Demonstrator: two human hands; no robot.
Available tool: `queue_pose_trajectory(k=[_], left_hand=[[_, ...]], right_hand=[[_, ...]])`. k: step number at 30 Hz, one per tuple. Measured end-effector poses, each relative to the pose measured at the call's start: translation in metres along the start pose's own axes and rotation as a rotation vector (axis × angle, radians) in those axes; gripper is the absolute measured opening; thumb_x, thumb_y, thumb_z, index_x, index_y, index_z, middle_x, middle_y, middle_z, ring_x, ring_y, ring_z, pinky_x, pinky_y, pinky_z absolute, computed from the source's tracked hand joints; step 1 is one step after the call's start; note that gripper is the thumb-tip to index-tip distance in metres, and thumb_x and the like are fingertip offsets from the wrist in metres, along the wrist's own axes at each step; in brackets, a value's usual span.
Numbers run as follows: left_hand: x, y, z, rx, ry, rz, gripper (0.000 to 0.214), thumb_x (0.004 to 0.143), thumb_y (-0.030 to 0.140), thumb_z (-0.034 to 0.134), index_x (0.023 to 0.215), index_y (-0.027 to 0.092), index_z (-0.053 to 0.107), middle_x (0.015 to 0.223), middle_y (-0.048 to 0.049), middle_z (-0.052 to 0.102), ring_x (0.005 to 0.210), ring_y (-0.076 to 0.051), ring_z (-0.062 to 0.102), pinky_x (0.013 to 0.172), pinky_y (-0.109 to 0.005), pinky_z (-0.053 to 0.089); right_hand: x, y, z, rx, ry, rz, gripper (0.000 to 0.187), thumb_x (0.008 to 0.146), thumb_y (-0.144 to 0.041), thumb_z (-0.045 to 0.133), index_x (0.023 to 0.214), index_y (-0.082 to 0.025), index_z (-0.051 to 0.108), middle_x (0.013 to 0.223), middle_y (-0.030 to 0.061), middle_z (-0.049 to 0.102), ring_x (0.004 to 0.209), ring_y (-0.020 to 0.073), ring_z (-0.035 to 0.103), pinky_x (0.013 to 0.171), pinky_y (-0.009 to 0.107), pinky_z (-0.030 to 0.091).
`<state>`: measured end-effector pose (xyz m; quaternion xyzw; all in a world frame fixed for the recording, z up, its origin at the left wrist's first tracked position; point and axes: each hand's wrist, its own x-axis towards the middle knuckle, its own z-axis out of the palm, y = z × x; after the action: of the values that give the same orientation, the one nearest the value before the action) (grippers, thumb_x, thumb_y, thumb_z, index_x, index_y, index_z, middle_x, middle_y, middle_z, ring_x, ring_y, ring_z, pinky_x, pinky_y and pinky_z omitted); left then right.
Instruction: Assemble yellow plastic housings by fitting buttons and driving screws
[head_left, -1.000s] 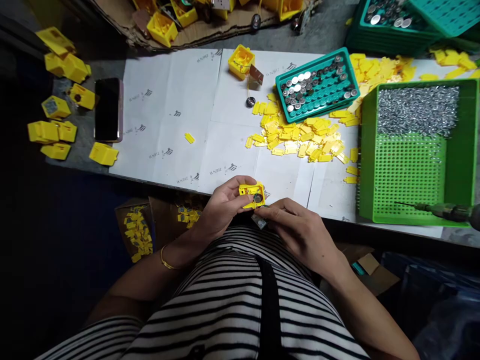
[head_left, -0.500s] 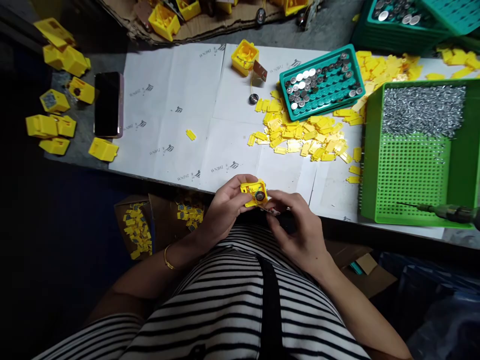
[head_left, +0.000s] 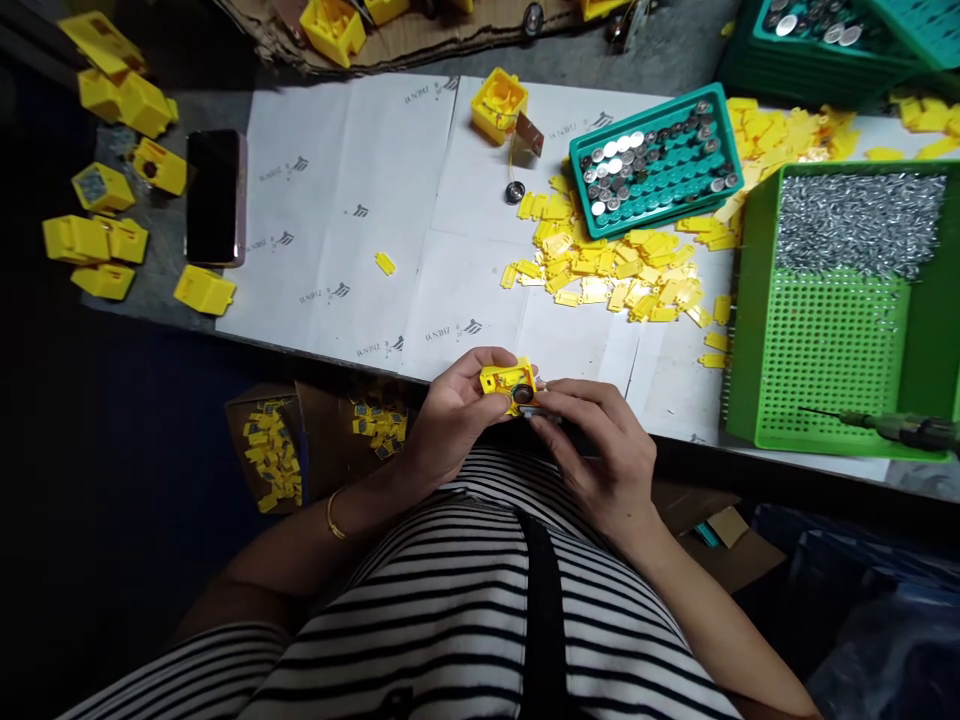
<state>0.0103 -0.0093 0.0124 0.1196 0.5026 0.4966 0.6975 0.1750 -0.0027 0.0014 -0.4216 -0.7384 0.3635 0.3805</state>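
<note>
My left hand [head_left: 452, 415] is closed around a small open yellow plastic housing [head_left: 492, 380] at the table's front edge, just above my lap. Inside the housing sits a dark round part [head_left: 523, 394] that looks like a small speaker. At the housing's right side, my right hand [head_left: 600, 432] pinches a thin, flat board [head_left: 541, 411], which is partly covered by the fingers. Farther back on the white sheet stands another yellow housing [head_left: 498, 104]. A brown circuit board [head_left: 529, 134] and a round speaker [head_left: 514, 191] hang from it on wires.
Loose yellow plates [head_left: 622, 268] lie around a teal tray [head_left: 581, 190] of round metal parts. To the right, a green basket [head_left: 765, 300] holds screws, with a screwdriver bit [head_left: 832, 413] over it. A phone [head_left: 215, 200] and yellow housings [head_left: 204, 290] are at left.
The thin board has turned to lie edge-on beside the housing, and my right fingers have shifted with it. The view has moved slightly.
</note>
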Motion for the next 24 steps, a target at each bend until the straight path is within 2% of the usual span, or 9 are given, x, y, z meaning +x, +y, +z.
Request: queue_pose_trajectory(k=[3, 6, 10, 13, 16, 19, 24], left_hand=[[-0.002, 0.003, 0.0, -0.025, 0.0, -0.033, 0.029, 0.071, 0.005, 0.061, 0.095, 0.019, 0.057, 0.091, -0.0017, 0.072, 0.084, -0.012, 0.068, 0.077, -0.023, 0.053], [-0.001, 0.003, 0.0, -0.035, -0.011, -0.061, 0.024, 0.075, 0.011, 0.064, 0.096, 0.02, 0.057, 0.093, -0.0019, 0.071, 0.084, -0.012, 0.067, 0.076, -0.023, 0.053], [0.0, 0.002, 0.0, 0.006, 0.036, -0.031, 0.026, 0.074, 0.011, 0.068, 0.096, 0.019, 0.056, 0.092, -0.001, 0.07, 0.082, -0.011, 0.067, 0.075, -0.022, 0.052], [0.0, 0.0, 0.001, 0.014, 0.057, -0.013, 0.028, 0.072, 0.008, 0.066, 0.096, 0.019, 0.056, 0.094, -0.0022, 0.071, 0.088, -0.013, 0.068, 0.079, -0.025, 0.053], [-0.001, 0.001, 0.002, 0.032, 0.052, 0.002, 0.03, 0.071, 0.005, 0.064, 0.097, 0.019, 0.057, 0.092, -0.0017, 0.071, 0.087, -0.014, 0.069, 0.081, -0.027, 0.053], [-0.002, 0.003, 0.002, 0.046, 0.054, 0.001, 0.03, 0.07, 0.006, 0.063, 0.096, 0.019, 0.057, 0.094, -0.0021, 0.071, 0.089, -0.016, 0.069, 0.083, -0.029, 0.053], [-0.005, 0.008, -0.001, 0.065, 0.031, -0.031, 0.025, 0.076, 0.014, 0.058, 0.1, 0.021, 0.059, 0.099, -0.0037, 0.071, 0.093, -0.019, 0.068, 0.08, -0.03, 0.052]], right_hand=[[0.001, 0.001, -0.001, 0.015, -0.021, 0.064, 0.031, 0.085, -0.009, 0.066, 0.113, -0.023, 0.066, 0.103, 0.0058, 0.063, 0.088, 0.0126, 0.065, 0.075, 0.026, 0.058], [0.001, 0.0, 0.0, 0.045, -0.039, 0.123, 0.03, 0.085, -0.011, 0.066, 0.112, -0.024, 0.067, 0.098, 0.0036, 0.064, 0.084, 0.0119, 0.065, 0.074, 0.026, 0.058], [0.0, 0.0, 0.004, 0.182, -0.01, 0.256, 0.042, 0.082, -0.015, 0.071, 0.121, -0.027, 0.06, 0.097, 0.0014, 0.067, 0.08, 0.0117, 0.065, 0.07, 0.024, 0.058], [0.0, -0.001, 0.005, 0.308, 0.022, 0.327, 0.029, 0.082, -0.015, 0.071, 0.109, -0.025, 0.065, 0.093, 0.0002, 0.069, 0.078, 0.0118, 0.067, 0.069, 0.024, 0.059], [0.0, -0.003, 0.001, 0.224, 0.017, 0.185, 0.017, 0.083, -0.012, 0.068, 0.095, -0.023, 0.069, 0.089, 0.0007, 0.071, 0.082, 0.0141, 0.068, 0.077, 0.028, 0.059], [0.002, -0.006, -0.005, 0.13, -0.06, 0.021, 0.023, 0.085, -0.008, 0.064, 0.102, -0.023, 0.07, 0.096, 0.0032, 0.072, 0.089, 0.0152, 0.069, 0.08, 0.029, 0.059], [0.004, -0.011, -0.009, -0.004, -0.144, -0.121, 0.029, 0.086, -0.007, 0.061, 0.11, -0.022, 0.069, 0.108, 0.0061, 0.071, 0.096, 0.0162, 0.069, 0.081, 0.028, 0.06]])
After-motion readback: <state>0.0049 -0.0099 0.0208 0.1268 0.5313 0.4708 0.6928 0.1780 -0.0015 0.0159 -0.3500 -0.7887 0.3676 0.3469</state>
